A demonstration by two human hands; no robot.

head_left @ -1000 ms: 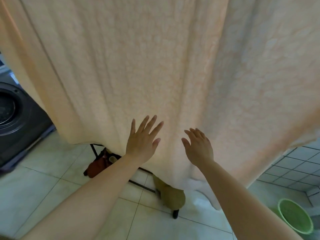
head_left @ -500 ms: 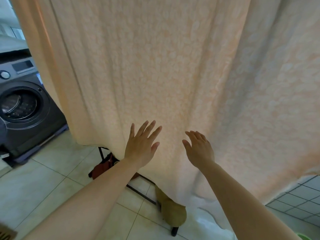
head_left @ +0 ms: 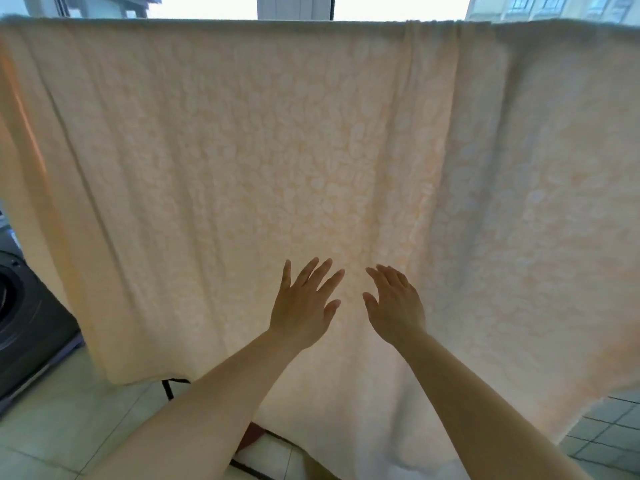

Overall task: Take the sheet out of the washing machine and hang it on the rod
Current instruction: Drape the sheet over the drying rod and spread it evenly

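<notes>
Landmark: the sheet [head_left: 277,168], a pale peach patterned cloth hanging as a broad curtain across nearly the whole view.

Nearest the camera, two bare forearms extend forward and up toward the sheet. The left hand [head_left: 301,308] is spread wide, fingers straight and fanned, in front of the lower middle of the sheet. It holds nothing. The right hand [head_left: 394,306] lies just beside it, fingers straight and close together, thumb apart. It also holds nothing. Whether either palm touches the cloth cannot be told.

Below the sheet's lower edge, a black frame [head_left: 169,389] stands on the pale floor tiles [head_left: 69,427]; a dark red item behind the left forearm is too hidden to identify.

At the sheet's left edge, low, stands the washing machine [head_left: 27,323], dark grey, its round door partly in view.

The sheet's top edge runs level across the upper part of the view; the rod under it is covered by the cloth. Vertical folds run down from that edge on the left and right. Beyond the top edge, bright windows [head_left: 294,5] show.
</notes>
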